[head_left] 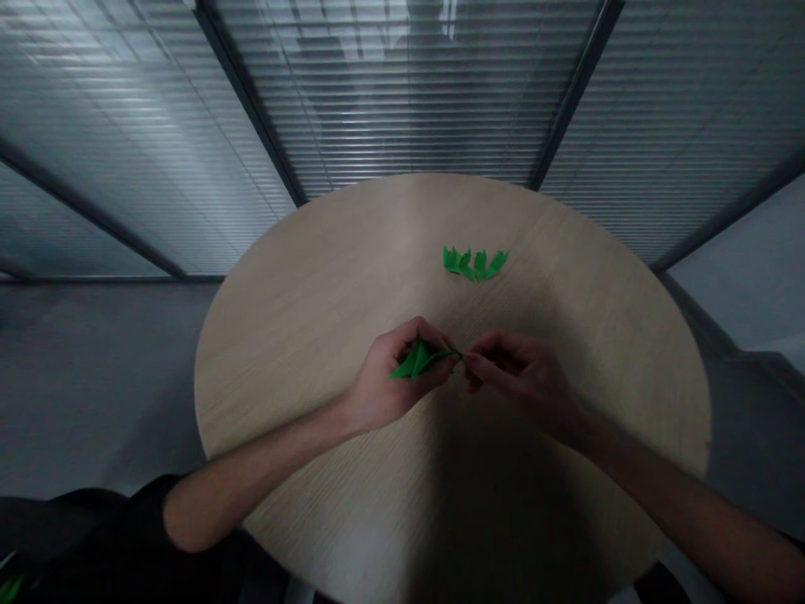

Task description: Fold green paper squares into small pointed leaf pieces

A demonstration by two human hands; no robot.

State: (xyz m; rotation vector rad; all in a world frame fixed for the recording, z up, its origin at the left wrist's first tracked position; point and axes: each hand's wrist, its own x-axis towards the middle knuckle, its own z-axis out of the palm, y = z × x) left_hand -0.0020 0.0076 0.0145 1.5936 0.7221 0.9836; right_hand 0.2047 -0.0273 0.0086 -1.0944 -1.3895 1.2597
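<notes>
A green folded paper piece, with pointed flaps like origami, rests in my left hand. The fingers of that hand are closed round it, and its wider pointed end shows over the palm. My right hand pinches the thin tip of the same paper at its right end. Both hands are held above the middle of the table, their fingertips almost meeting. Part of the paper is hidden behind the left fingers.
Several small green folded paper pieces stand in a row farther back on the round wooden table. Glass partitions with blinds rise behind the table's far edge. Grey floor shows at the left.
</notes>
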